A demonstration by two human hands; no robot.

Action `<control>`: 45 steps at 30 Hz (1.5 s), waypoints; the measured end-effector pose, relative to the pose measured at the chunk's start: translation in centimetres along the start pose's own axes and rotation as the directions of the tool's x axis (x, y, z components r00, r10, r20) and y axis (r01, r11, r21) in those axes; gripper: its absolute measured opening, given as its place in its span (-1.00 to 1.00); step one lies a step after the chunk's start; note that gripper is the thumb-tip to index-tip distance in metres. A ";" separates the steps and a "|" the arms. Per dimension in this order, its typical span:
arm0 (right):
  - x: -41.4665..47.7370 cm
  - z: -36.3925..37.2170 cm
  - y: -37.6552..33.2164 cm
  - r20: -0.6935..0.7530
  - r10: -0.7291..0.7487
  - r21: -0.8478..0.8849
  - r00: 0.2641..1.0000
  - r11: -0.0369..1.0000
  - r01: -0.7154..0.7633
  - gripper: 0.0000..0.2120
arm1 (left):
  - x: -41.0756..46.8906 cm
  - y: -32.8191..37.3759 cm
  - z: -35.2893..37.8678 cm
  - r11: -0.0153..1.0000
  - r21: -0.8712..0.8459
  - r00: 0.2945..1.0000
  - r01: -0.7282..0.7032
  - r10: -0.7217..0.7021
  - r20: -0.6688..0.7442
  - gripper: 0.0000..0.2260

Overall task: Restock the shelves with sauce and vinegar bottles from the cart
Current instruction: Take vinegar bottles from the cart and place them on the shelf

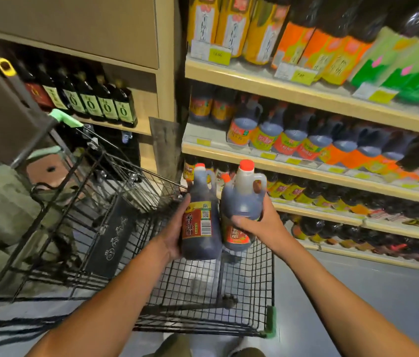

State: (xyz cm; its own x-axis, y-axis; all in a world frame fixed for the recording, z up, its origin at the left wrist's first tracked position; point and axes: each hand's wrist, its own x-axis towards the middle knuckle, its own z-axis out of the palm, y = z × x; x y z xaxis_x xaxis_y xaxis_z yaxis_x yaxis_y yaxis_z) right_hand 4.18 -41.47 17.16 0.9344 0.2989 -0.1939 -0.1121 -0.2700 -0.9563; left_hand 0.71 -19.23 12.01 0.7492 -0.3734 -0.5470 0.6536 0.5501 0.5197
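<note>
the person's left hand [175, 228] is wrapped round a dark bottle [199, 243] with a red label. the right hand [260, 222] grips a second bottle [242, 199] at its shoulder. both bottles stand upright, side by side, held above the wire cart [271, 279], near the stocked shelves [306, 173] on the right.

Forearms [115, 292] bare, left hand [175, 228] and right hand [257, 225] bare too — olive-green clothing patches [177, 346] below.
</note>
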 end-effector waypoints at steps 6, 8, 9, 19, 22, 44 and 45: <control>-1.0 -2.0 1.0 -0.151 0.093 0.178 0.984 0.982 -0.065 -0.25 | 1.0 0.8 2.8 0.995 0.100 0.999 0.000 -0.003 0.033 -0.25; -1.5 -2.9 1.3 -0.222 0.127 0.297 0.967 0.953 -0.057 -0.31 | 1.5 0.5 4.2 0.991 0.134 0.997 0.001 -0.011 0.076 -0.27; -1.8 -3.7 1.5 -0.244 0.135 0.332 0.960 0.942 -0.048 -0.31 | 1.7 0.3 5.2 0.988 0.153 0.995 -0.004 -0.011 0.098 -0.28; -9.8 -16.4 2.9 -0.378 0.137 0.385 0.916 0.923 0.021 -0.39 | 3.8 -4.6 17.1 0.919 0.390 0.996 -0.049 0.015 0.090 -0.43; -13.4 -20.6 4.4 -0.401 0.182 0.453 0.898 0.891 0.022 -0.49 | 4.3 -7.6 21.9 0.885 0.462 0.997 -0.057 0.028 0.070 -0.41; -39.6 -48.6 16.2 -0.763 0.391 0.518 0.514 0.846 0.125 -0.48 | 17.7 -33.3 53.9 0.715 0.687 0.889 -0.128 -0.225 0.399 -0.23; -39.9 -49.7 16.6 -0.776 0.403 0.519 0.486 0.845 0.127 -0.48 | 18.8 -34.0 55.1 0.705 0.699 0.875 -0.119 -0.258 0.410 -0.15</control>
State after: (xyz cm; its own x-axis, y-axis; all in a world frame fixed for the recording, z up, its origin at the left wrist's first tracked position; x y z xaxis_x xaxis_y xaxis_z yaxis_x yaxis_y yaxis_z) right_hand -18.18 -103.38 19.85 0.6709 -0.6736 -0.3102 -0.1513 0.2851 -0.9465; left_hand -1.48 -86.12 20.23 0.5305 -0.7749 -0.3436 0.4463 -0.0893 0.8904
